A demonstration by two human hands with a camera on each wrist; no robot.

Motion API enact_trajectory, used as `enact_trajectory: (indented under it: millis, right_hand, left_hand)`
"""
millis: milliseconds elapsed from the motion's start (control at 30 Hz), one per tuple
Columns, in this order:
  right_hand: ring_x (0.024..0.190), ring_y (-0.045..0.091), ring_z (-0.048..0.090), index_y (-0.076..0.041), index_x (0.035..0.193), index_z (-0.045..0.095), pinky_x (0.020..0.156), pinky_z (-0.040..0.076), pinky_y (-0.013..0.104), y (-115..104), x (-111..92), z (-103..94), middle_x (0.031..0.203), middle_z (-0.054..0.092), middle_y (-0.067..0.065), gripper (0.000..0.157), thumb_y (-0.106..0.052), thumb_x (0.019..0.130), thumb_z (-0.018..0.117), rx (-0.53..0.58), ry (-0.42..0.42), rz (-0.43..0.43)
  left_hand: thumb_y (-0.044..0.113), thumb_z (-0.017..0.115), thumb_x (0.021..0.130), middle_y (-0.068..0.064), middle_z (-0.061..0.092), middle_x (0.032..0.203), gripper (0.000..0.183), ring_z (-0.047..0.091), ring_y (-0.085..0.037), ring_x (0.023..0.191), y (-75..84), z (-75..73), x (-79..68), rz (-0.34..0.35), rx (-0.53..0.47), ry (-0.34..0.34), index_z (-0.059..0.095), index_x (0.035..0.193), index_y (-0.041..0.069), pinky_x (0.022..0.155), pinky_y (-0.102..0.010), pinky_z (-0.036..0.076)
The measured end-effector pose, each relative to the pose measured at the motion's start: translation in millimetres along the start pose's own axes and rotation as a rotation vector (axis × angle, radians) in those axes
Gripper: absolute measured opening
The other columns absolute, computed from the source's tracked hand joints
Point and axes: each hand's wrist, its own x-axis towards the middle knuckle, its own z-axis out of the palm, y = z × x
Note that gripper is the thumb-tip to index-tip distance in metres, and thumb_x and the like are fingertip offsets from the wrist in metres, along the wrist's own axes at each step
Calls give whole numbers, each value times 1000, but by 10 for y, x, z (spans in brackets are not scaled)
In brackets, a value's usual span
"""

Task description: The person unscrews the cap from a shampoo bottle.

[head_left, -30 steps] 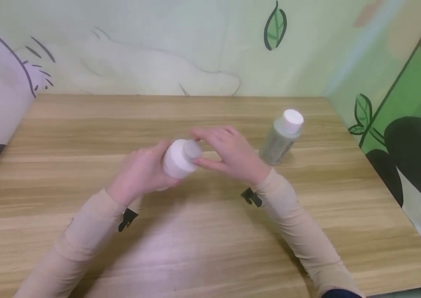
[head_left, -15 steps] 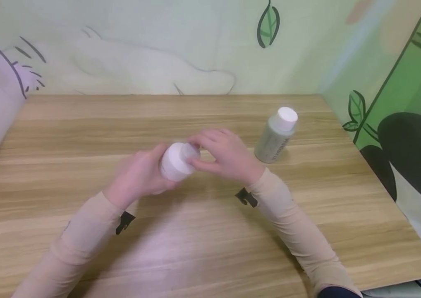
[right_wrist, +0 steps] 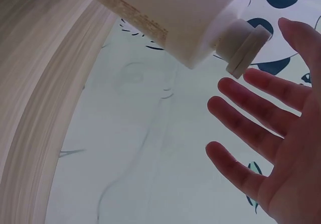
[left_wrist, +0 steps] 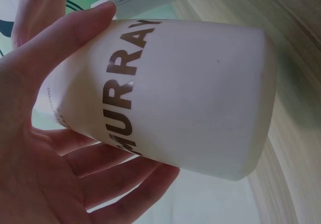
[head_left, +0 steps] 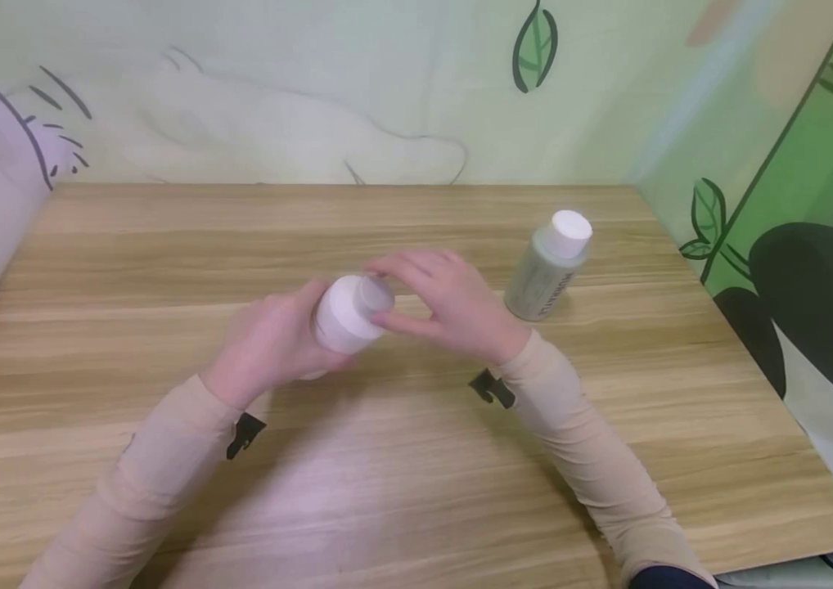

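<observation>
A white bottle [head_left: 343, 317] is held tilted over the middle of the table, its cap end pointing up and to the right. My left hand [head_left: 269, 343] grips it round the body; dark MURRAY lettering shows on its side in the left wrist view. At the cap [head_left: 375, 296] is my right hand [head_left: 453, 304], index finger and thumb on opposite sides of it. Seen from the right wrist, the fingers [right_wrist: 251, 128] are spread and fairly straight, a small gap showing between thumb and cap.
To the right of my right hand, a grey-green bottle [head_left: 543, 278] with a white cap stands upright on the wooden table [head_left: 387, 491]. A painted wall [head_left: 276, 106] rises behind the table's back edge, and another runs along the right side.
The right fingers closed in over the cap half a second ago and are now spread wider around it. The left hand keeps its grip on the bottle. The head view has shifted slightly.
</observation>
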Motion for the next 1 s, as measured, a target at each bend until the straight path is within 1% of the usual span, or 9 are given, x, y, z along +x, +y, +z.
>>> enact_trajectory:
  millis: [167,333,433,533,600,667,767,867,1000]
  right_hand:
    - [116,17,60,-13,127,59,100,44,42,11,-2,21,121,67,1,49,-41,88,66,-9,-7,9]
    - [111,15,61,-13,125,61,97,44,40,6,-2,29,118,68,0,46,-40,88,67,-15,-1,-7]
    - [112,17,61,-12,126,61,97,44,39,10,-3,23,118,67,2,44,-35,89,66,5,-10,-41]
    - [118,20,59,-12,129,60,100,43,39,28,-6,10,124,64,5,41,-26,90,65,46,-32,-96]
    - [121,21,57,-13,130,59,100,42,40,43,-10,0,127,62,7,41,-20,90,64,73,-45,-129]
    - [123,22,56,-12,131,58,101,42,40,55,-10,1,130,61,8,42,-19,89,64,88,-48,-149]
    - [124,22,55,-11,133,56,102,42,40,58,-1,5,131,60,8,46,-23,90,66,96,-39,-139]
    - [124,21,55,-9,134,55,103,41,40,51,10,2,132,61,7,51,-30,89,68,82,-23,-100]
    - [123,19,56,-10,133,55,102,41,41,42,11,-1,130,63,4,54,-36,88,68,57,-25,-50]
  left_hand:
    - [38,84,66,-14,71,92,68,67,-28,73,-3,3,0,-13,1,-22,55,119,8,62,-43,55]
    - [38,83,66,-13,71,92,67,67,-27,73,-6,2,2,-12,-6,-25,55,120,8,62,-43,55]
    - [38,84,66,-13,71,95,69,68,-28,76,-7,-2,1,-17,-7,-32,54,122,9,63,-44,55]
    - [39,84,66,-13,71,97,73,68,-29,77,-7,-5,0,-17,-1,-41,53,126,10,63,-44,54]
    - [39,84,66,-13,71,97,75,68,-30,78,-5,-9,3,-12,2,-45,52,129,10,62,-44,54]
    - [38,84,66,-14,71,98,76,68,-30,78,-5,-14,6,-8,0,-48,52,129,10,63,-44,55]
    - [36,85,66,-15,71,100,76,68,-31,82,-5,-25,11,-7,-16,-50,52,128,8,67,-46,56]
    - [34,86,65,-15,71,102,74,69,-32,85,-6,-35,14,-9,-25,-47,53,126,7,71,-48,56]
    - [35,86,65,-16,71,101,73,68,-32,83,-8,-40,6,-15,-22,-52,54,125,7,71,-48,56]
